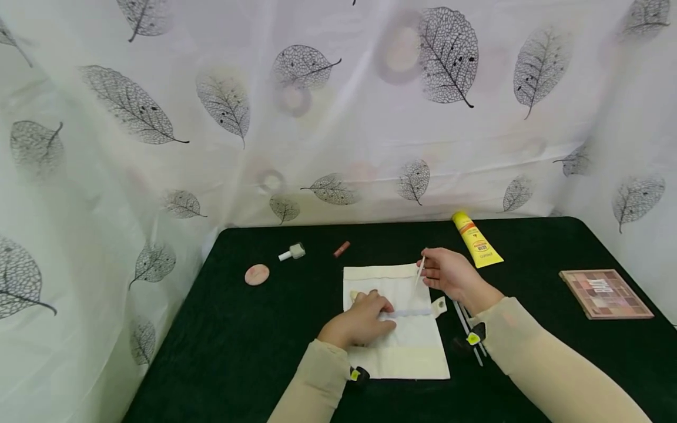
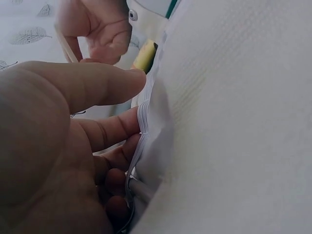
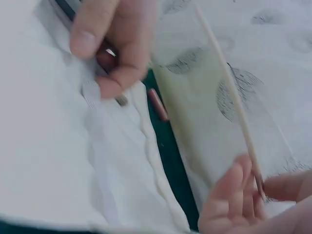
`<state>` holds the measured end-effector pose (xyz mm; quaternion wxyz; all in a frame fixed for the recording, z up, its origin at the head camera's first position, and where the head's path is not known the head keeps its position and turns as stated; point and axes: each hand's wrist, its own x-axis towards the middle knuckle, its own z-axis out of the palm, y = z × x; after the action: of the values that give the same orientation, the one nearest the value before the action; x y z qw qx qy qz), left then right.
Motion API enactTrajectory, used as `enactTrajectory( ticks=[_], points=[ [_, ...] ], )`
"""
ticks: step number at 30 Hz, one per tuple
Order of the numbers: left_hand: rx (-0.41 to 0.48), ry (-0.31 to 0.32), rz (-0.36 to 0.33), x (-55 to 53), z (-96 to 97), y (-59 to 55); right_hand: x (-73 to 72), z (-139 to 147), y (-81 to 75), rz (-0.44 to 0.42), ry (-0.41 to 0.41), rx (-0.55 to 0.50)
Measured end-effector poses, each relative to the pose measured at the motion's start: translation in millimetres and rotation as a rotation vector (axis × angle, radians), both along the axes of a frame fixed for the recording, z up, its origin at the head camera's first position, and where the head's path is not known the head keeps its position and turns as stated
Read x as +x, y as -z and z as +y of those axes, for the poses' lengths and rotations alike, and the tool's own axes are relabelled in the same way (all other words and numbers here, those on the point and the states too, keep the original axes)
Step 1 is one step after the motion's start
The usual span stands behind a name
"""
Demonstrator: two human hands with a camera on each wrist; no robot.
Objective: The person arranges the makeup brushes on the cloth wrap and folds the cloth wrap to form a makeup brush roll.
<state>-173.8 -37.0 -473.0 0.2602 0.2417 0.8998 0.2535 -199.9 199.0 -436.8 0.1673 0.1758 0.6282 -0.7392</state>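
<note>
A white fabric case (image 1: pixel 391 358) lies unfolded on the table, with a pale elastic band (image 1: pixel 415 312) across its middle and a snap tab (image 1: pixel 439 306) at the right edge. My left hand (image 1: pixel 362 322) rests over the case's left half. In the left wrist view its fingers hook behind the elastic band (image 2: pixel 143 117), holding it off the fabric, while the thumb stays apart. Above the case's upper right, my right hand (image 1: pixel 449 275) pinches a thin pale stick (image 3: pixel 229 80) near one end. The stick slants down toward the case.
Thin grey rods (image 1: pixel 465 329) lie right of the case, partly under the right wrist. A yellow tube (image 1: pixel 478 241) and a makeup palette (image 1: pixel 605 294) lie farther right. Toward the back left are a round pink item (image 1: pixel 257 274), a nail polish bottle (image 1: pixel 293 251) and a small reddish-brown tube (image 1: pixel 342 249).
</note>
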Motion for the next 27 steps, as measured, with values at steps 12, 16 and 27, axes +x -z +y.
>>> enactTrajectory(
  ticks=[12,16,27],
  points=[
    [-0.002,0.006,-0.011,-1.6,-2.1,-0.3,-5.9,-25.4,14.0,0.028,0.097,0.178],
    [-0.003,0.001,-0.007,-3.2,-1.3,-1.4,-9.3,-25.8,17.7,0.033,0.115,0.186],
    [0.044,-0.026,0.057,-4.4,-2.4,3.0,-19.7,-25.1,25.4,0.045,0.108,0.226]
  ],
)
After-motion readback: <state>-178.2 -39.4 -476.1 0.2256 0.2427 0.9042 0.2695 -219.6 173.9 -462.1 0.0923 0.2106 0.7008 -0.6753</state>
